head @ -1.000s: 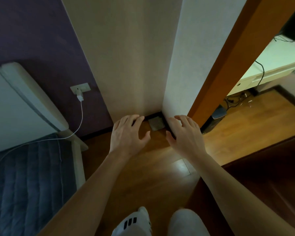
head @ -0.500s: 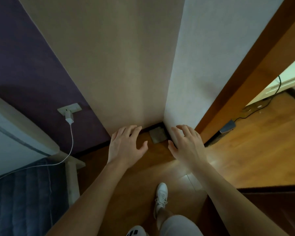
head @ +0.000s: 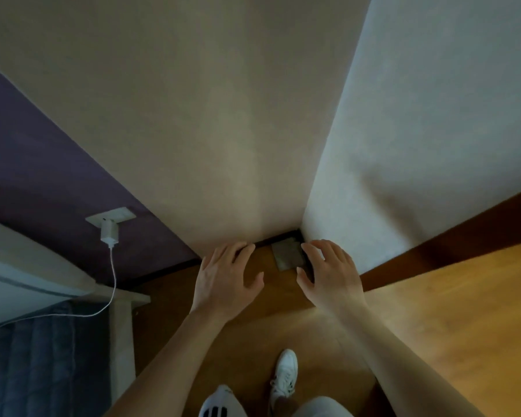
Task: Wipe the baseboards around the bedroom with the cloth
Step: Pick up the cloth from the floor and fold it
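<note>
Cloth: the cloth is a small grey rectangle, folded flat and matte. It lies on the floor in the wall corner at frame centre.
Cloth axis: its long side runs from the corner down towards the lower edge of the frame, tilted slightly right.
Baseboard: the baseboard is a dark, narrow strip at the foot of the walls, just above the cloth.
Left hand: the left hand is palm down with its fingers straight and slightly spread, holding nothing. It sits left of the cloth and apart from it.
Right hand: the right hand is palm down with its fingers loosely spread, their tips over the cloth's right edge. Whether they touch it cannot be told.
Floor: the floor is smooth, glossy orange-brown wood planks.
Walls: a beige wall and a pale textured wall meet at the corner.
Left of frame: a white charger sits in a socket, and its thin cable trails down.
</note>
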